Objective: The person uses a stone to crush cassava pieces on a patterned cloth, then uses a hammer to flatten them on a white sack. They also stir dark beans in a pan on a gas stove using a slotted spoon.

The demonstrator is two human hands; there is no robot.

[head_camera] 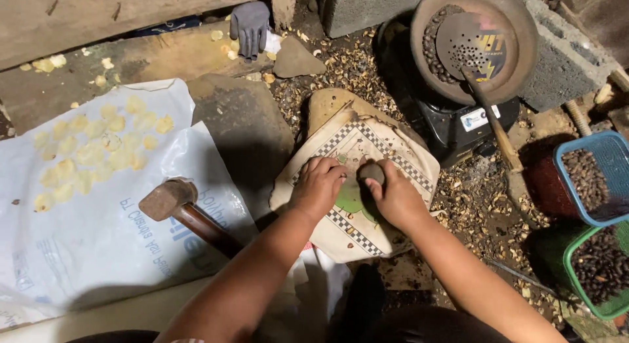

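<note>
- Reaching in from the bottom edge, both forearms are cut off below the elbow, so the person's body stays out of sight
- The left hand [319,184] lies knuckles up on a cream cloth with a checkered border [367,161], fingers curled and pressed together at the cloth's middle; whether anything sits under the fingertips cannot be told
- The right hand [393,195] is bent at the wrist and pinches a small dark round stone [371,172] from above, just beside the left fingertips
- A green patch [350,197] on the cloth shows between the two hands, mostly hidden by them
- Left of the hands a hammer [171,199] rests on a white printed sack [98,238], its handle running into shadow under the left arm
- Pale yellow flat pieces [98,150] lie spread on the sack's far part
- At the right edge a blue basket [606,179] and a green basket [599,271] of dark seeds are both cropped
- Farther off, a rusty pan [517,28] on a black stove [458,123] holds a perforated skimmer [468,48]
- A grey glove [249,25] hangs at the top
</note>
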